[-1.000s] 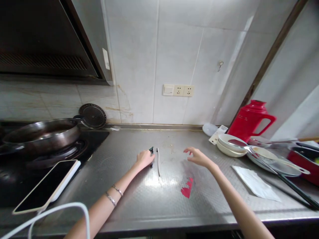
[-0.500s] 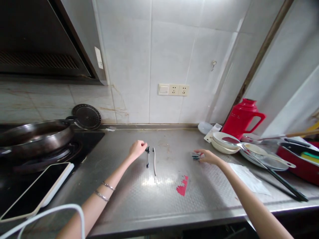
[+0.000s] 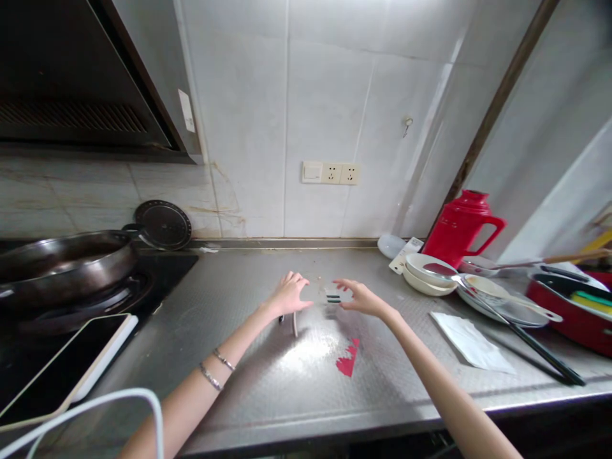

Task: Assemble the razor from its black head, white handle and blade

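Note:
My left hand (image 3: 289, 294) hovers over the metal counter with thumb and fingers apart, holding nothing. Below it, partly covered, are a beige cord-like strip (image 3: 295, 325) and a thin dark piece (image 3: 281, 319). Opposite it is my right hand (image 3: 359, 298), its fingers spread and curved. Just left of those fingertips lie small dark strips (image 3: 333, 298), perhaps in clear wrapping; whether the fingers touch them I cannot tell. Nearer the front edge, a ragged red scrap (image 3: 347, 358) lies flat.
At left, a large pan (image 3: 67, 261) stands on the stove beside a phone (image 3: 62, 366) and a white cable (image 3: 119, 396). To the right are stacked bowls (image 3: 430, 280), a red thermos (image 3: 459, 226), a white tissue (image 3: 471, 341), a black-handled utensil (image 3: 535, 347) and a red pot (image 3: 554, 303).
My right hand and the small dark strips have shifted left, toward the middle. My left hand has moved right and its fingers have spread, now covering part of the cord-like strip and dark piece.

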The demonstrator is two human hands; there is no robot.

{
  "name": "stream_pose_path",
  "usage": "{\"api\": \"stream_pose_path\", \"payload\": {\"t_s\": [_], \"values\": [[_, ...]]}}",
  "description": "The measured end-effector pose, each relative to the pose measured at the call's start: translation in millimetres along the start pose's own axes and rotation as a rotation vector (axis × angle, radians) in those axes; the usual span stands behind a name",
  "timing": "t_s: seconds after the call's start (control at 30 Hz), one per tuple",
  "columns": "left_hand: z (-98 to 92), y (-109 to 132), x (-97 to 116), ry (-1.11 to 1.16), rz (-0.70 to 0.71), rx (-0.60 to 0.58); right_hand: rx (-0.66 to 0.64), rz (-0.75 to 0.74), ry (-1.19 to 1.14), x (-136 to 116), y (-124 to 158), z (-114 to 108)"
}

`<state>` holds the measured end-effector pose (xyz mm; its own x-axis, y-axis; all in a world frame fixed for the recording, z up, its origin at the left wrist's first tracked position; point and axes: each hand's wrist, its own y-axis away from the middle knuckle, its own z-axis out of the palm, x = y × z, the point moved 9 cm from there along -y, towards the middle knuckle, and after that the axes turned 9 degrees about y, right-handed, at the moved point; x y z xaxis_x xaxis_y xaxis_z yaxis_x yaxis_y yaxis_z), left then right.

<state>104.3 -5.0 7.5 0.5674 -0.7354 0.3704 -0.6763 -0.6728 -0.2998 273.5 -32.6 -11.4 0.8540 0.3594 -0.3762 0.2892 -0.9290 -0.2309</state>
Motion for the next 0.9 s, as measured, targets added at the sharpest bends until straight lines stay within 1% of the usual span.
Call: {"api": "stream_pose_path", "payload": {"t_s": [0.07,0.13,0.2,0.3,0.5,0.63,0.77,0.9], "values": [[9.2,0.1,5.4,-0.012,0.010,-0.048,-0.001,-0.050,-0.011,-24.0,-6.3,7.3],[14.9,0.5,6.4,-0.018,0.013,-0.071,-0.004,-0.080,-0.016,-40.8,-10.5,13.3],[18.0,0.8,5.1,-0.017,0.018,-0.077,-0.006,-0.093,-0.019,-50.8,-13.0,17.4],[21.3,1.1,1.8,0.004,0.027,-0.094,-0.017,-0.093,-0.028,-56.6,-14.8,21.7],[27.6,-1.0,-8.8,0.025,-0.026,-0.138,-0.027,-0.086,-0.039,-54.3,-18.3,32.3],[32.2,-6.1,-17.8,-0.009,-0.044,-0.138,0.013,-0.070,-0.053,-48.4,-18.9,34.6],[37.0,-10.7,-31.1,-0.069,-0.081,-0.134,0.045,-0.035,-0.067,-36.4,-16.8,33.2],[43.1,-10.8,-41.5,-0.070,-0.134,-0.172,0.061,-0.016,-0.072,-19.7,-15.3,36.5]]}}
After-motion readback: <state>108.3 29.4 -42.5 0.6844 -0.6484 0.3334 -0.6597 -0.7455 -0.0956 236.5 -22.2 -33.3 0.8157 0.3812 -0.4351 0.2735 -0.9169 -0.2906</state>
